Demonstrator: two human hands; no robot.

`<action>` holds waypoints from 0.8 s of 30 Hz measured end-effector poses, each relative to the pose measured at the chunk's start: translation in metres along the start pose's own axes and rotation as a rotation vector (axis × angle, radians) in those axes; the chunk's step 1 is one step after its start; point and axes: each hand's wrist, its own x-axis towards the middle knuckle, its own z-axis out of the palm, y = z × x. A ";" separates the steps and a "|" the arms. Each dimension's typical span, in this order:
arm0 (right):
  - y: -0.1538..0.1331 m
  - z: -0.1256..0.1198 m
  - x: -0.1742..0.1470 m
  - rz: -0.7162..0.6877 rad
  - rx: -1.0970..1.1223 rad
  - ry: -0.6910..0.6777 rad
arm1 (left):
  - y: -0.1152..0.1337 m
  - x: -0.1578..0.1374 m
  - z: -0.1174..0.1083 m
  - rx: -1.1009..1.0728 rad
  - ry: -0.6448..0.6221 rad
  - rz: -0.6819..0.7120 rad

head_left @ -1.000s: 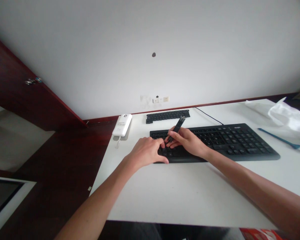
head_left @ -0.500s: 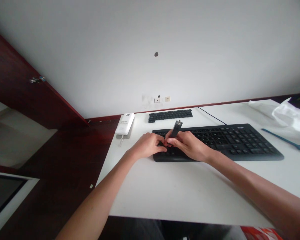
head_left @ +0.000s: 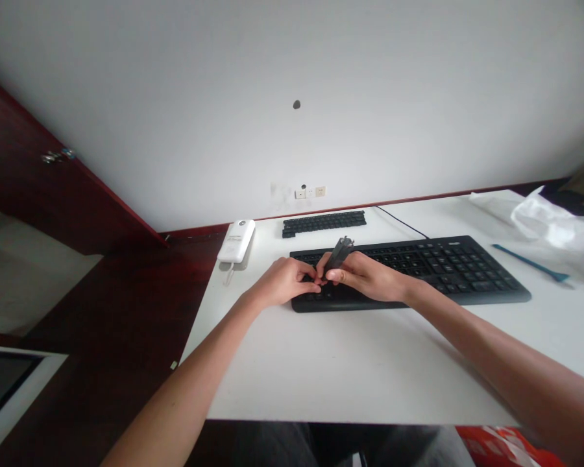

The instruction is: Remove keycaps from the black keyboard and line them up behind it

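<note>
On the table (head_left: 272, 370) lies a black keyboard (head_left: 438, 266); at its left end, the right hand (head_left: 363, 275) grips a tilted dark tool (head_left: 339, 253) that, slipping, could jab the half-curled left hand (head_left: 287, 280), whose hold is hidden.

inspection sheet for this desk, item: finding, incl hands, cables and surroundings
Surface: white table
Job's things: black keyboard, dark handheld tool with its tip hidden
Clutter: block of black keys behind the keyboard, white device left, blue tool and translucent bag right
Left hand: fingers at the keyboard's left end, grip unclear
Right hand: holds the dark handheld tool
Cables: black cable from the keyboard's far edge
Surroundings: wall with sockets, red-brown door at left
</note>
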 end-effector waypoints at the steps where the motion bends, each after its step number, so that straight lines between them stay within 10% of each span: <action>1: 0.002 -0.001 0.000 -0.001 0.026 -0.003 | 0.000 0.000 0.000 0.003 0.005 -0.001; 24: 0.027 -0.002 0.001 0.253 0.241 0.437 | 0.008 -0.005 0.004 0.077 0.091 0.011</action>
